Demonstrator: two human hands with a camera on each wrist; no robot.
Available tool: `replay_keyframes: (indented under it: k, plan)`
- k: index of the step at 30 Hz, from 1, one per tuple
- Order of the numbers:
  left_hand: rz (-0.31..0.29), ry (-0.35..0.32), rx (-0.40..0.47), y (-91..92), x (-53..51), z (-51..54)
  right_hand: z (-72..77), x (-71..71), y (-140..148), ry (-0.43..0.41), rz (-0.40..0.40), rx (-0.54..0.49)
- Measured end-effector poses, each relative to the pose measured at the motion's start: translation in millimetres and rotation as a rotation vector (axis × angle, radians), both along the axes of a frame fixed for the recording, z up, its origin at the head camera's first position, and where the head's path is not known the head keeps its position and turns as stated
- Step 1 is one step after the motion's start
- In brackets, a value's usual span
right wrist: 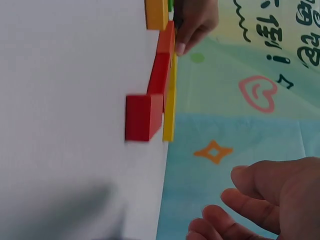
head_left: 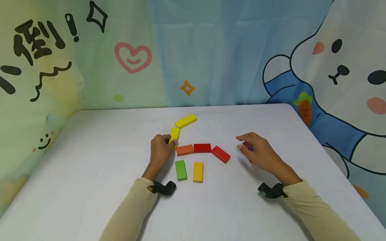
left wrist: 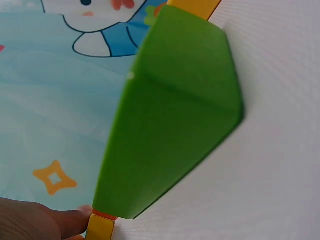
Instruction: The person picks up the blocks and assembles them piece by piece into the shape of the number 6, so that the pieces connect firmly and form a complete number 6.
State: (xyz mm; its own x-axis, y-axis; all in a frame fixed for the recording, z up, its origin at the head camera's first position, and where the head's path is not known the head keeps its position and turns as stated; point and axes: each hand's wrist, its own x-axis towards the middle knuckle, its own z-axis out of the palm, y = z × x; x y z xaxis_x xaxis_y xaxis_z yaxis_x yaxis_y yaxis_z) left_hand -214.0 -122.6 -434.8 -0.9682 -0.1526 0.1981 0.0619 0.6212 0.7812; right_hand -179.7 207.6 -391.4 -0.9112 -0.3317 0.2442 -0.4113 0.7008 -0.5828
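Observation:
In the head view, my left hand (head_left: 160,149) pinches a yellow block (head_left: 175,133) between thumb and fingers. This block stands beside the orange block (head_left: 185,150) and below another yellow block (head_left: 185,121). My right hand (head_left: 260,151) is over the table's right side, fingers curled. A mostly hidden purple block (head_left: 251,148) shows between its thumb and fingers; in the right wrist view those fingers (right wrist: 255,200) appear without it. Two red blocks (head_left: 202,148) (head_left: 221,154) continue the row rightward from the orange one.
Nearer the front stand a green block (head_left: 181,170) and an amber block (head_left: 198,172), apart from each other. The green block (left wrist: 170,110) looms large in the left wrist view. A white cloth covers the table (head_left: 90,160); a printed curtain (head_left: 211,50) hangs behind it.

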Motion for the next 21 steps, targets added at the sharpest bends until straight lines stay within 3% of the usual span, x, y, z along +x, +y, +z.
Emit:
replay_keyframes:
  k: [7,21]
  plan:
    - [-0.007,0.022,0.000,0.2,1.8,2.0,2.4,3.3,18,-0.034,-0.046,0.026]
    - [-0.004,-0.007,0.011,0.6,1.2,0.4,-2.5,4.3,36,-0.129,-0.045,0.107]
